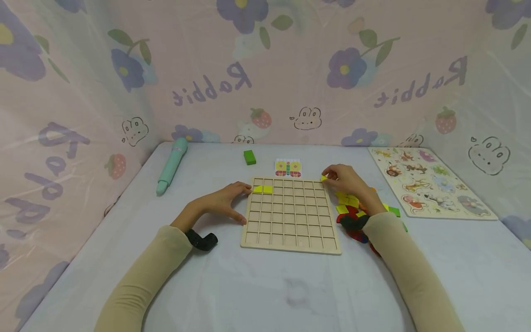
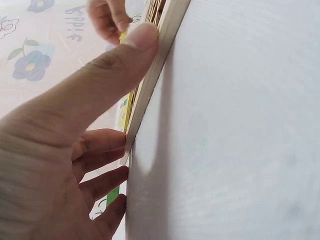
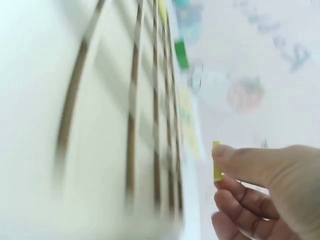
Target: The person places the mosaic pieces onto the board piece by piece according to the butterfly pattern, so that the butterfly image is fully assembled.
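A wooden grid board (image 1: 290,216) lies flat on the table, with two yellow pieces (image 1: 267,189) side by side in its far-left cells. Along the board's left edge rests my left hand (image 1: 221,200), thumb and fingers spread apart and touching the side; the left wrist view shows the thumb (image 2: 142,37) against the edge. Over the far-right corner, my right hand (image 1: 346,180) pinches a small yellow tile (image 3: 217,162) between thumb and fingers. Just beyond the board lies a pattern card (image 1: 288,168) with a yellow, red and green butterfly-like design.
Loose yellow, red and green pieces (image 1: 347,201) lie in a pile right of the board, partly under my right forearm. A green block (image 1: 250,157) sits behind the board. The mint-green stick (image 1: 171,168) is at far left, an animal puzzle board (image 1: 431,184) at far right.
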### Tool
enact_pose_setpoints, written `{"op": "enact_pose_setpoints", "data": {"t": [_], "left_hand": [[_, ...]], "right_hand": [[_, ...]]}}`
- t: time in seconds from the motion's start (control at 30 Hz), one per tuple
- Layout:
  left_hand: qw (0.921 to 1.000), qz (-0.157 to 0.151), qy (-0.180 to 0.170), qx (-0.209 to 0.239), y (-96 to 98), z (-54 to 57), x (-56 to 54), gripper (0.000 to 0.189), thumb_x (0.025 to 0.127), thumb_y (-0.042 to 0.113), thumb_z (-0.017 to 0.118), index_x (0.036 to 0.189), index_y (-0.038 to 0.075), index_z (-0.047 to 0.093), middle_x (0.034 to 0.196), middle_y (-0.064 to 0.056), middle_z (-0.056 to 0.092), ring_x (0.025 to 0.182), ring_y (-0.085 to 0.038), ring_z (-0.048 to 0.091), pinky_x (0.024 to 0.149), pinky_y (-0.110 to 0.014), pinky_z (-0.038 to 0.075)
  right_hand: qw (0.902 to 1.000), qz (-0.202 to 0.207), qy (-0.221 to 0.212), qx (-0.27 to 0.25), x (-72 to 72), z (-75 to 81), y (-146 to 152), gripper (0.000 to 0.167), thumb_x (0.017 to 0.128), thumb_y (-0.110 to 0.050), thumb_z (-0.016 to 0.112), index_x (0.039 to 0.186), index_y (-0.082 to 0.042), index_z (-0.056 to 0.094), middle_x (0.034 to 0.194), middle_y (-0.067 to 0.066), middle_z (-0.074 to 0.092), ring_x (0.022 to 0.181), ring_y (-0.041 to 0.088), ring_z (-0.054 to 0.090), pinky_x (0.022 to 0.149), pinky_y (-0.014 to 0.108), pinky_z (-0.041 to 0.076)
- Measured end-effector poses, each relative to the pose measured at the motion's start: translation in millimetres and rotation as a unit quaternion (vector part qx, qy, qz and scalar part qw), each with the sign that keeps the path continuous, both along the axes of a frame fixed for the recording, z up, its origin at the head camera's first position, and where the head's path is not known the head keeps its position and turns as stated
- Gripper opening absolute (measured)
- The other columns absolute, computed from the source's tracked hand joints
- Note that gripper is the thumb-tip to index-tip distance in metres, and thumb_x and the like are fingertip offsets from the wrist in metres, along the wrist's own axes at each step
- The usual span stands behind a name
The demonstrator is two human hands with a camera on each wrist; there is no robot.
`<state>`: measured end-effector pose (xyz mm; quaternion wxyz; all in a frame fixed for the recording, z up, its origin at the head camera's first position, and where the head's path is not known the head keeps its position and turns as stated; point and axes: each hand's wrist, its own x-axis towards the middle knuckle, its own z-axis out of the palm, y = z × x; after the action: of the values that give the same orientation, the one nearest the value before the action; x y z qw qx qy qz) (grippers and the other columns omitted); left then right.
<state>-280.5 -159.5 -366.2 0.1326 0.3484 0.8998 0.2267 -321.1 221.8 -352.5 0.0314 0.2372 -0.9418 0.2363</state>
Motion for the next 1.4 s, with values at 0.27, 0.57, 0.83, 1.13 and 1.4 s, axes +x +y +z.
{"op": "enact_pose_setpoints", "data": {"t": [0.27,0.57,0.83,1.13,1.4], "left_hand": [[0.9999,-0.001,-0.006,0.013,0.5,-2.2,-0.5,0.088,0.069,0.044,0.08,0.137,0.005,0.04,0.147,-0.01,0.031,0.139,-0.028,0.022,0.113,-0.045,0.02],[0.9999,-0.006,-0.009,0.013,0.0,-1.2,-1.2,0.088,0.07,0.044,0.079,0.137,0.004,0.04,0.147,-0.012,0.03,0.139,-0.029,0.021,0.113,-0.046,0.02],[1.0,-0.002,-0.008,0.005,0.3,-2.7,-3.1,0.09,0.069,0.046,0.079,0.138,0.005,0.039,0.147,-0.01,0.03,0.139,-0.028,0.021,0.113,-0.044,0.02],[0.9999,-0.003,-0.006,0.01,-0.5,-2.1,-2.6,0.089,0.069,0.045,0.079,0.138,0.004,0.039,0.147,-0.011,0.03,0.138,-0.029,0.022,0.113,-0.046,0.02],[0.9999,0.003,-0.012,0.009,0.1,-0.6,1.2,0.09,0.068,0.045,0.08,0.138,0.005,0.039,0.147,-0.011,0.031,0.138,-0.03,0.022,0.112,-0.046,0.02]], "right_hand": [[0.9962,0.083,0.008,-0.024,7.3,12.4,-74,0.026,0.086,-0.011,0.067,0.108,0.002,0.063,0.089,0.01,0.063,0.079,0.02,0.057,0.072,0.035,0.051],[0.9931,0.116,-0.012,-0.009,6.6,-5.2,-114,0.023,0.085,-0.01,0.068,0.104,0.002,0.065,0.093,0.012,0.066,0.085,0.022,0.062,0.077,0.032,0.052],[0.9948,0.101,-0.01,-0.006,9.4,-8.2,-115,0.02,0.083,-0.009,0.067,0.101,0.0,0.066,0.088,0.008,0.066,0.081,0.019,0.061,0.075,0.034,0.051],[0.9953,0.096,-0.011,-0.014,9.8,-6.5,-117,0.016,0.082,-0.011,0.068,0.095,-0.002,0.067,0.083,0.006,0.067,0.077,0.018,0.062,0.071,0.032,0.051],[0.9954,0.093,-0.02,-0.013,11.7,-6.2,-116,0.016,0.084,-0.011,0.068,0.097,-0.002,0.067,0.084,0.006,0.067,0.076,0.017,0.061,0.071,0.031,0.051]]}}
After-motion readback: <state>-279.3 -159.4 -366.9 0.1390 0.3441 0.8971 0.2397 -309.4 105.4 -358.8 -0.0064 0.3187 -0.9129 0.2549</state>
